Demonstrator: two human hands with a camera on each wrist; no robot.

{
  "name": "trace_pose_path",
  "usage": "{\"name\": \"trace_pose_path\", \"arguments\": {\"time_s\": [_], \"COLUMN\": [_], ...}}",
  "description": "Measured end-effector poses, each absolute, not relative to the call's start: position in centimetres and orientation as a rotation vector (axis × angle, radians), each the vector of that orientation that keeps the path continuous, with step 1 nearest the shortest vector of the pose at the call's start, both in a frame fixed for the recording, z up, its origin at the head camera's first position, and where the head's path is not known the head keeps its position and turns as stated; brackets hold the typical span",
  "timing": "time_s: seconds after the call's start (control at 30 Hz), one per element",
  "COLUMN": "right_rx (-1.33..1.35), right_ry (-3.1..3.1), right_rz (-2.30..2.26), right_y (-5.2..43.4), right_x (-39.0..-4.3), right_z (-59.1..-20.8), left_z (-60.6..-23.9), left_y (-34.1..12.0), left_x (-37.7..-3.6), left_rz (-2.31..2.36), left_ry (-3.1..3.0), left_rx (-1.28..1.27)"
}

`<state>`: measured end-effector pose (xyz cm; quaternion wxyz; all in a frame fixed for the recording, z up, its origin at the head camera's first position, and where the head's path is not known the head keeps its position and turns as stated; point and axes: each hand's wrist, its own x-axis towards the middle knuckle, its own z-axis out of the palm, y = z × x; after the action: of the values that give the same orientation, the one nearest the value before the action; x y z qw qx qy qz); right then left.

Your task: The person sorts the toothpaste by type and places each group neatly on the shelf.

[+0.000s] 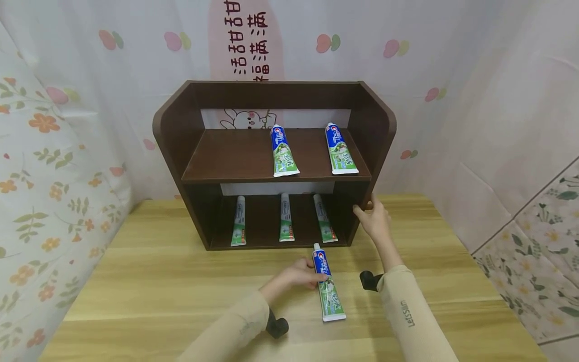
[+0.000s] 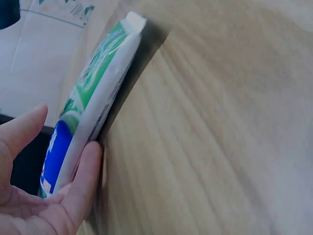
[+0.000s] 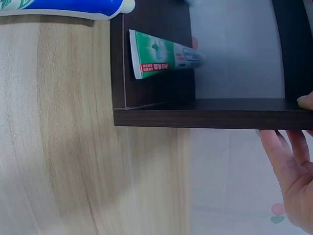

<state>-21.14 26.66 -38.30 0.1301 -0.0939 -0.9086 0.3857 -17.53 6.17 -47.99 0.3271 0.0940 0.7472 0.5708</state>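
Observation:
A blue, white and green toothpaste tube is pinched near its cap end by my left hand, thumb on top and fingers along the side. It lies low over the table before the shelf, cap pointing at it. In the left wrist view the tube's flat end points away from the hand. My right hand grips the right side panel of the dark brown shelf. In the right wrist view, the thumb of that hand is inside the panel and its fingers are outside.
Two matching blue and green tubes lie on the upper tier, at middle and right. Three slimmer grey-green tubes lie spaced along the lower tier. The wooden table meets patterned curtains behind and at the sides.

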Motion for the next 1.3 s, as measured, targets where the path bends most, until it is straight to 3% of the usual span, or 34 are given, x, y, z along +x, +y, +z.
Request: {"name": "trace_pose_path", "arguments": {"time_s": [0.3, 0.67, 1.3], "right_rx": [-0.268, -0.225, -0.238], "right_ry": [-2.627, -2.576, -2.619], "right_rz": [1.118, 1.120, 1.094], "right_y": [26.7, 26.8, 26.7], "right_x": [-21.7, -21.5, -21.1], "right_z": [-37.7, -37.0, -38.3], "left_z": [-47.2, -45.5, -47.1], "left_y": [7.5, 8.9, 9.3], "left_x": [-16.6, -16.0, -15.0], "left_rz": [1.374, 1.155, 1.332], "left_ry": [2.267, 2.503, 2.241], "left_rx": [0.390, 0.383, 0.162]}}
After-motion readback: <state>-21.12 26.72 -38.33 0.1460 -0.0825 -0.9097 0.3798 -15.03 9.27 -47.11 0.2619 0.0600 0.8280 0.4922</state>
